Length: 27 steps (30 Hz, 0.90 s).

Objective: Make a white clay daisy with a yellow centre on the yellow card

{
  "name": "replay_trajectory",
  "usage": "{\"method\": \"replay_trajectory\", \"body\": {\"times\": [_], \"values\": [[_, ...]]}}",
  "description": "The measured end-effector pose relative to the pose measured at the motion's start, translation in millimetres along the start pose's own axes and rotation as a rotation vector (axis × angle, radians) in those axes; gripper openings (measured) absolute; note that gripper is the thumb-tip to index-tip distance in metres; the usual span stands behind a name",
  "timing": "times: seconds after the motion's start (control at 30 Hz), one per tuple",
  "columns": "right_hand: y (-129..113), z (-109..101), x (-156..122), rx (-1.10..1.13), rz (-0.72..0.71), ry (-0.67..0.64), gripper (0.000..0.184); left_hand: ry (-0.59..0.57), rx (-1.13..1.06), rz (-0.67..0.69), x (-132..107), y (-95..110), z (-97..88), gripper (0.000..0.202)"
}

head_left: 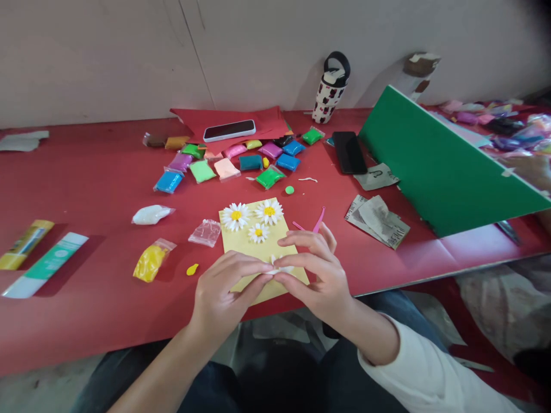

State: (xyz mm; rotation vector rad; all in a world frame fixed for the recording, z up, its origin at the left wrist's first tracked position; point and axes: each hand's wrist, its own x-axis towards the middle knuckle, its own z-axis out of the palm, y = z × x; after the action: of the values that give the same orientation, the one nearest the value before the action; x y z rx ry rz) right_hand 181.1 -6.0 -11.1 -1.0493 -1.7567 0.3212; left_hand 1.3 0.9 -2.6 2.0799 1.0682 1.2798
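Note:
My left hand [226, 284] and my right hand [318, 269] meet above the lower part of a yellow card [230, 244]. Thumb and fingertips of both hands pinch a small white clay piece [282, 269], partly hidden by the fingers. Three white clay daisies with yellow centres sit on the card: one at upper left [236, 216], one at upper right [269, 212] and a smaller one [258, 233] below them. Pink modelling tools [319, 219] lie just beyond my right hand. A bit of yellow clay [192, 269] is left of my left hand.
Left stand-alone items include a yellow clay packet [151, 261], a white clay packet [151, 214] and glue tubes [47, 265]. Several coloured clay packets [202, 171] lie behind the card, near a phone [229, 131]. A green board [451, 166] leans at right; a tumbler [329, 94] stands behind.

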Motion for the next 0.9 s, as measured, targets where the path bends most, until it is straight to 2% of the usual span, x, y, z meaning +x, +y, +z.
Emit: {"method": "replay_trajectory", "body": {"times": [0.07, 0.17, 0.33, 0.43, 0.6, 0.7, 0.8, 0.9], "values": [[-0.8, 0.2, -0.3, 0.0, -0.008, 0.003, 0.006, -0.02, 0.042, -0.024, -0.6, 1.7, 1.0, 0.006], [-1.9, 0.4, -1.2, 0.014, 0.02, -0.032, 0.009, -0.048, 0.031, -0.152, -2.7, 4.9, 3.2, 0.009], [1.7, 1.1, -2.0, 0.168, 0.251, -0.129, 0.016, -0.102, -0.249, -0.528, -6.8, 7.3, 7.2, 0.022], [6.5, 0.7, -0.5, 0.262, 0.358, -0.111, 0.017, -0.1, -0.389, -0.641, -9.5, 4.1, 9.2, 0.028], [8.8, -2.0, 0.9, 0.405, 0.38, -0.063, 0.014, -0.084, -0.526, -0.711, -13.3, 0.5, 10.3, 0.04], [7.2, -1.7, -0.2, 0.47, 0.349, -0.073, 0.014, -0.087, -0.493, -0.712, -12.9, 3.9, 8.9, 0.04], [6.8, 1.4, -0.9, 0.465, 0.369, -0.047, 0.006, -0.115, -0.421, -0.701, -11.7, 8.4, 8.7, 0.034], [6.5, 4.9, -0.4, 0.456, 0.436, -0.003, 0.018, -0.13, -0.397, -0.683, -11.3, 9.2, 11.1, 0.022]]}}
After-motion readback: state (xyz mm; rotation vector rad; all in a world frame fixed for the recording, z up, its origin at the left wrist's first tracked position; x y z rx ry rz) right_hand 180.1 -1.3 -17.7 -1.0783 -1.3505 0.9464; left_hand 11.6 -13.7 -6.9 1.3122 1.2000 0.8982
